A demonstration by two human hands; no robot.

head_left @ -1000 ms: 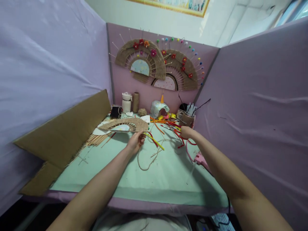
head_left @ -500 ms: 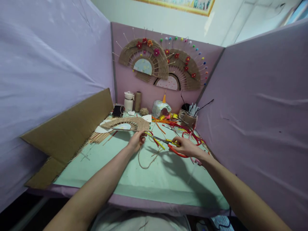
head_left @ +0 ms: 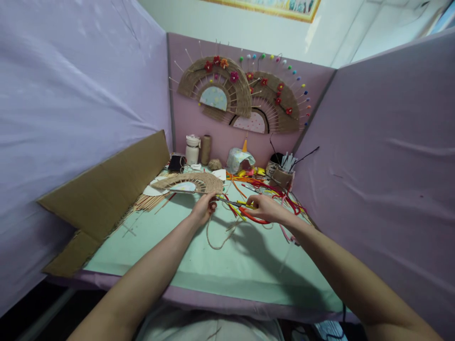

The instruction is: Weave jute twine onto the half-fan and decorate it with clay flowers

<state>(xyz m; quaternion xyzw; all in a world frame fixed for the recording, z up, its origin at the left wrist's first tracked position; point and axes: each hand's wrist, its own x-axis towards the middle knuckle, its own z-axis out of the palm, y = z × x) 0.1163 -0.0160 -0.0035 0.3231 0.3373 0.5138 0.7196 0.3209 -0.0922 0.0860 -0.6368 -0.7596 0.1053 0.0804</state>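
Observation:
My left hand [head_left: 205, 208] pinches the near right end of a half-round fan [head_left: 209, 182] wound with brown twine, with a pale patterned piece at its centre. A loop of loose twine [head_left: 214, 247] hangs from beside these fingers down to the table. In my right hand [head_left: 265, 208] are scissors [head_left: 256, 219] with red and yellow handles. Their blades point left, and the tips reach the fan's end by my left fingers. Whether the blades touch the twine is too small to tell.
Cardboard [head_left: 106, 177] leans along the left side, near thin sticks [head_left: 149, 201]. Behind stand a white jar [head_left: 192, 149], a twine spool [head_left: 205, 149] and a pot [head_left: 282, 177] of white sticks. Red and orange craft stems [head_left: 256, 180] lie to the right. Two decorated fans [head_left: 239, 102] hang on the back panel.
My right hand has moved left, bringing the scissor tips closer to my left fingers and the fan's end. The left hand keeps its hold on the fan. The view has shifted slightly.

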